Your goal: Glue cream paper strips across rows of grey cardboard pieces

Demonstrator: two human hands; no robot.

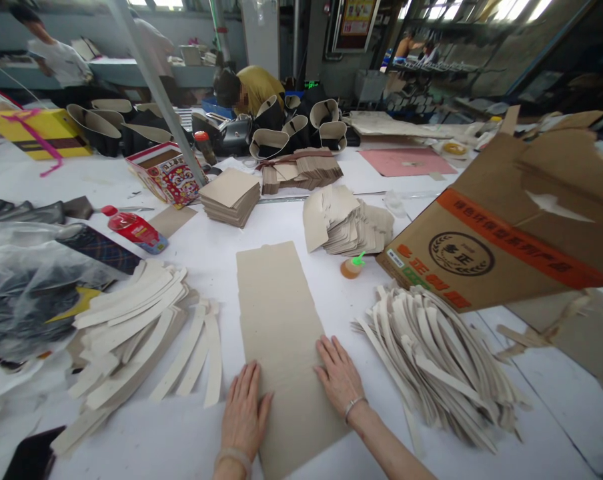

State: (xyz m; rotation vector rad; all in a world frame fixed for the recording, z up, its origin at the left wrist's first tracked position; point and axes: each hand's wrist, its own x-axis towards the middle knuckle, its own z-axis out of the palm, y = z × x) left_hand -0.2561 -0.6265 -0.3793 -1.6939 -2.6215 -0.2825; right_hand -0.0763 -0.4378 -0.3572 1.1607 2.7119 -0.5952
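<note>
- The sheet [281,313] is tan and long. It lies flat on the white table [146,437], in the middle, and points away from the person. Its long sides have little steps in them. I cannot tell if it is one piece or many in a row.
- The left hand [245,408] is open and flat. It rests at the left side of the sheet, with the thumb at the edge. It does not grip anything. There is a band on the wrist.
- The right hand [340,379] is open too, with its fingers a bit spread. It rests on the right side of the sheet and does not grip anything. A shiny ring [354,408] goes around the wrist.
- Left of the left hand are three loose strips [196,357], with a pile of pale strips [136,327] next to them.
- Right of the right hand is a big bunch of thin strips [436,360].
- Past the far end of the sheet are a neat stack [231,193] of tan cards and a messy heap [349,220] of cards.
- A small bottle [351,268] with a green tip is near the heap.
- A big brown box [451,247] is on the right.
</note>
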